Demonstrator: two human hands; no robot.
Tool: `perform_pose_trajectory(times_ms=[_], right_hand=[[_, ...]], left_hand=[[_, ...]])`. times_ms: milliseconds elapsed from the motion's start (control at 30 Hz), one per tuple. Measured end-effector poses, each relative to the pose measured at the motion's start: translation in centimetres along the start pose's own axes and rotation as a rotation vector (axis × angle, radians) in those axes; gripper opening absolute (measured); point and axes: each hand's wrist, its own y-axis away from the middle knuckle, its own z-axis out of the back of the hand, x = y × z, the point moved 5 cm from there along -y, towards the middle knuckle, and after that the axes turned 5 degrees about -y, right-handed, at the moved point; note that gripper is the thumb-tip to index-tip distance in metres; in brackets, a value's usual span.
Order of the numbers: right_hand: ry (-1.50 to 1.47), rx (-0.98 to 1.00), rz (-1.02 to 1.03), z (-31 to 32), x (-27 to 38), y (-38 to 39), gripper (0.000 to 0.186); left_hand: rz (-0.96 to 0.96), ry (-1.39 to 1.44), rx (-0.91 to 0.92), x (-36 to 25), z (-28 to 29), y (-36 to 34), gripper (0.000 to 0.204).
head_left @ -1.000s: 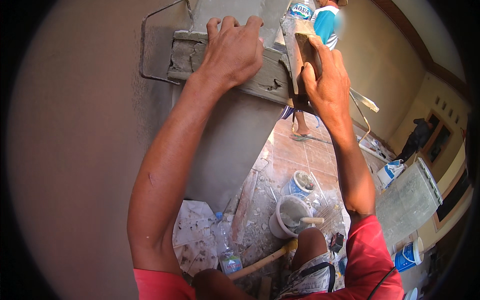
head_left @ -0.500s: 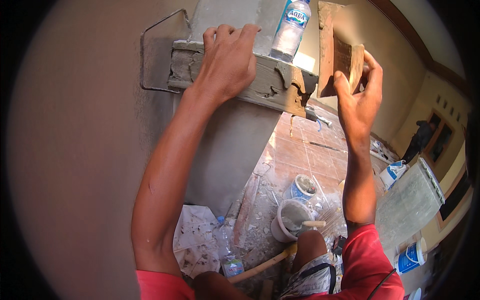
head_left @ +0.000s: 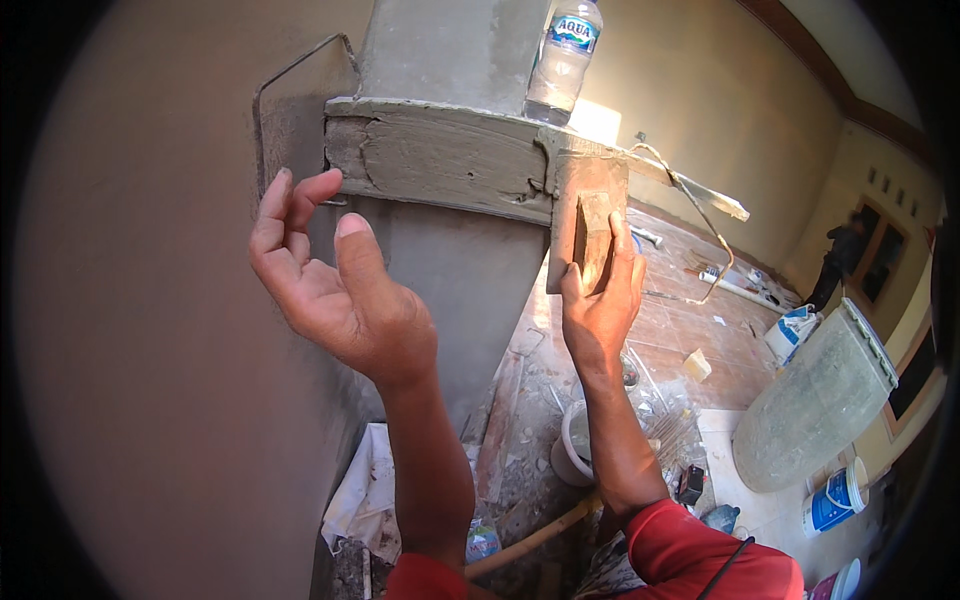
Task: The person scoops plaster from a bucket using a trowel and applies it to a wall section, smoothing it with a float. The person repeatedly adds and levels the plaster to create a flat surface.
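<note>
left hand (head_left: 335, 290): open, holds nothing | right hand (head_left: 600, 300): grips one wooden float (head_left: 585, 215) against the ledge (head_left: 440, 155) | one clear bottle (head_left: 563, 62), blue label, on top

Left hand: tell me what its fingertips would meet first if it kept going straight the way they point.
The left hand is open, with its fingers pointing up. They would probably first meet the left end of the grey wet-mortar ledge or the bent wire beside it. Depth is unclear.
</note>
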Motion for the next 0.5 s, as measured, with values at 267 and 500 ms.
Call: perform_pose_trajectory(times_ms=[267, 500], right_hand=[[-0.017, 0.03, -0.034, 0.7, -2.4, 4.4, 0.067], [-0.126, 0.042, -0.02, 2.7, -4.1, 8.8, 0.063]], left_hand=[[0.056, -0.049, 0.012, 0.7, 1.5, 1.8, 0.044], [0.038, -0.057, 0.019, 0.4, 2.2, 1.5, 0.042]])
